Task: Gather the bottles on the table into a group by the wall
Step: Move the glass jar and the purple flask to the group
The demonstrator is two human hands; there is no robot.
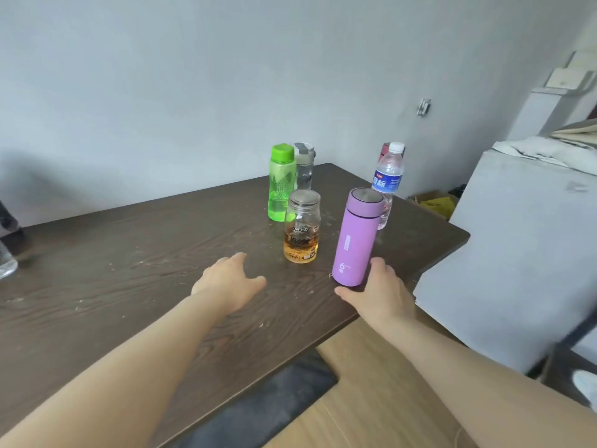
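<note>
A purple flask [355, 237] stands near the right edge of the dark wooden table [129, 253], and my right hand [379, 294] grips its base from behind. A clear jar with amber liquid [302, 226] stands just left of it. Behind them are a green bottle [281, 182], a grey-capped clear bottle [304, 166] and a clear water bottle with a blue label [387, 179]. A red-capped bottle [385, 149] peeks from behind the water bottle. My left hand [231, 281] hovers open, short of the jar and touching nothing.
A pale wall [226, 76] runs behind the table's far edge. A grey block [517, 237] stands close to the table's right side. A clear bottle [6, 260] shows at the far left edge. Below are a wooden floor and a dark mat [274, 405].
</note>
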